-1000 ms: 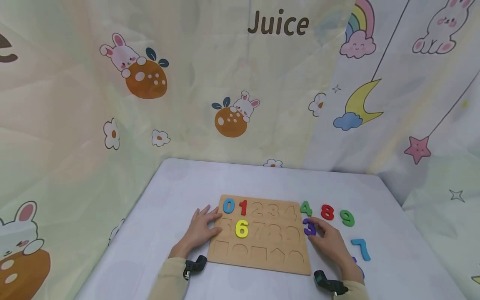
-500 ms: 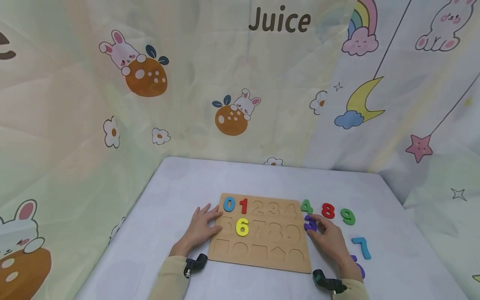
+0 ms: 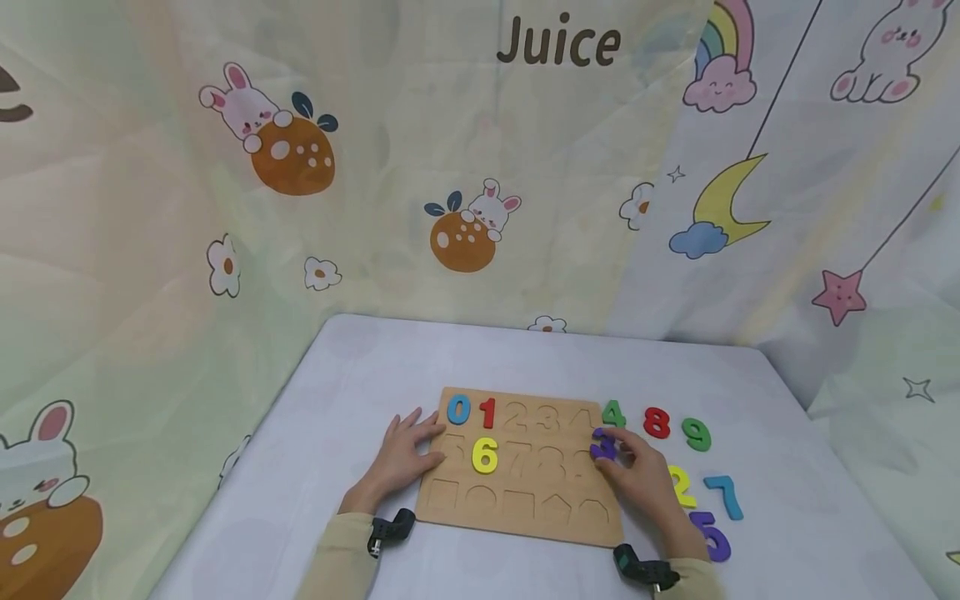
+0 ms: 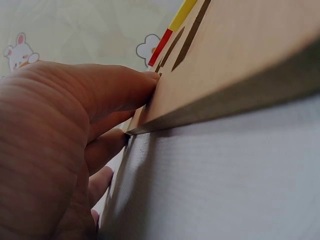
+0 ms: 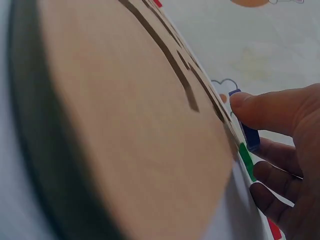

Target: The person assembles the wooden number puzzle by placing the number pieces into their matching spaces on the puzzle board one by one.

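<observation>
Pinching a purple 3 [image 3: 602, 444] between thumb and fingers of the right hand [image 3: 645, 477], right of lower centre in the head view, at the right edge of a wooden board [image 3: 525, 527]; cannot tell whether resting on it or held just above. Touching the board's left edge with the left hand [image 3: 403, 457], at lower centre-left, with fingers loosely spread and, in the left wrist view, with thumb tip on the top face. Seeing on the board, toward its upper left, a blue 0 [image 3: 452, 410], a red 1 [image 3: 489, 414] and, lower, a yellow 6 [image 3: 477, 457]. Seeing toward the lower right of the frame a green 4 [image 3: 614, 415] just beside the board's corner, then a red 8 [image 3: 656, 423], a green 9 [image 3: 705, 437], a yellow 2 [image 3: 686, 501] partly behind the right hand, a blue 7 [image 3: 726, 496] and a purple 5 [image 3: 722, 547], all on a white table [image 3: 375, 358].
</observation>
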Available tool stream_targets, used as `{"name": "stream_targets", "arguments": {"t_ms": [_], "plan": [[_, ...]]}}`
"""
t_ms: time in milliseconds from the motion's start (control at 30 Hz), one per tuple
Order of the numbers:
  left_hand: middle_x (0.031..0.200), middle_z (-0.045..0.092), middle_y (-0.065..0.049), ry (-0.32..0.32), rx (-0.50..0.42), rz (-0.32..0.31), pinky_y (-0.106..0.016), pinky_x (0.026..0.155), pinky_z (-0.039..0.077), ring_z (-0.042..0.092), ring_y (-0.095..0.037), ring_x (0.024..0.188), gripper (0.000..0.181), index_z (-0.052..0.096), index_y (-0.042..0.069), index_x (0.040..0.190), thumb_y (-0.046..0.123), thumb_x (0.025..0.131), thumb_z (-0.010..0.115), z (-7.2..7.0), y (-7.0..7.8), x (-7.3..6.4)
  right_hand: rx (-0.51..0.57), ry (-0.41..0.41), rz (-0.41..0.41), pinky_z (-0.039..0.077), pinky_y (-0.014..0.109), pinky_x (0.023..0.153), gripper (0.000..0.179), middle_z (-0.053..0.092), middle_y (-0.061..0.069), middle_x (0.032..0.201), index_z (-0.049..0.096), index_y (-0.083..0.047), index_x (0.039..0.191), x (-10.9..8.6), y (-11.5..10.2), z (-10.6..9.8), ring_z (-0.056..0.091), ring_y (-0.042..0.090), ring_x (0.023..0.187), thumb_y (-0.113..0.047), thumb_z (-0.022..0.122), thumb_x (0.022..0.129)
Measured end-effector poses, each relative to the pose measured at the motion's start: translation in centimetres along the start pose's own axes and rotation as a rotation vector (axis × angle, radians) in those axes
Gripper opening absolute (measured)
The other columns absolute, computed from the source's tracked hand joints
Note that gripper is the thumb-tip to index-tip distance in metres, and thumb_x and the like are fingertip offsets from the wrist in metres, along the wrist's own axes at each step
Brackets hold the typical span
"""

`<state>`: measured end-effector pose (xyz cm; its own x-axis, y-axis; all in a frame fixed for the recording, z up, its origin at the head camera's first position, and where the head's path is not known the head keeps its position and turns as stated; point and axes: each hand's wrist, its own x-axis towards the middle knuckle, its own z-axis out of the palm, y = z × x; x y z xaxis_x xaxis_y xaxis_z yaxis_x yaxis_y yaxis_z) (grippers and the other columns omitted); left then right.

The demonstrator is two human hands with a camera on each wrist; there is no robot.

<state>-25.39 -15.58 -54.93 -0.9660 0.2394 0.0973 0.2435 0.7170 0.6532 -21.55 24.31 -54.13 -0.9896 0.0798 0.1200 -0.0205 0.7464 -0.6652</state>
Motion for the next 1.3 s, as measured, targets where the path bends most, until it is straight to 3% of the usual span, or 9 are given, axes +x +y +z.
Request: {"name": "stream_targets", "arguments": {"t_ms": [267, 700, 1000, 1300], "plan": [[0.149, 0.047, 0.000, -0.004, 0.000, -0.013, -0.050, 0.122, 0.002, 0.022, -0.028, 0.148, 0.048, 0.064, 0.015, 0.129, 0.027, 0.084, 0.075, 0.1, 0.0, 0.0, 0.017, 0.013, -0.052, 0.050, 0.053, 0.099, 0.050, 0.058, 0.012, 0.136, 0.060, -0.017, 0.130, 0.1, -0.3, 1.1, 0.055, 0.036, 0.120, -0.021, 0.079, 0.083], [0.147, 0.049, -0.002, 0.005, -0.011, 0.034, -0.049, 0.122, 0.002, 0.025, -0.029, 0.147, 0.048, 0.065, 0.012, 0.128, 0.025, 0.083, 0.076, -0.1, 0.0, 0.1, 0.071, 0.005, -0.128, 0.047, 0.045, 0.104, 0.046, 0.061, 0.011, 0.132, 0.064, -0.012, 0.124, 0.6, -1.4, 2.2, 0.054, 0.033, 0.126, -0.019, 0.080, 0.081], [0.147, 0.050, -0.003, 0.004, -0.020, 0.020, -0.051, 0.122, 0.002, 0.025, -0.031, 0.146, 0.048, 0.065, 0.011, 0.127, 0.024, 0.082, 0.076, 0.0, 0.0, 0.0, 0.110, 0.000, -0.142, 0.048, 0.047, 0.103, 0.044, 0.063, 0.004, 0.128, 0.065, -0.016, 0.121, 0.3, -2.6, 2.8, 0.055, 0.028, 0.123, -0.015, 0.082, 0.080], [0.147, 0.050, -0.003, 0.002, -0.007, 0.023, -0.051, 0.122, 0.003, 0.026, -0.031, 0.146, 0.048, 0.066, 0.011, 0.127, 0.024, 0.082, 0.076, -0.2, 0.2, 0.0, 0.070, -0.007, -0.166, 0.049, 0.046, 0.101, 0.045, 0.064, -0.004, 0.123, 0.065, -0.021, 0.120, 0.7, -3.3, 3.6, 0.055, 0.021, 0.117, -0.018, 0.083, 0.079]]}}
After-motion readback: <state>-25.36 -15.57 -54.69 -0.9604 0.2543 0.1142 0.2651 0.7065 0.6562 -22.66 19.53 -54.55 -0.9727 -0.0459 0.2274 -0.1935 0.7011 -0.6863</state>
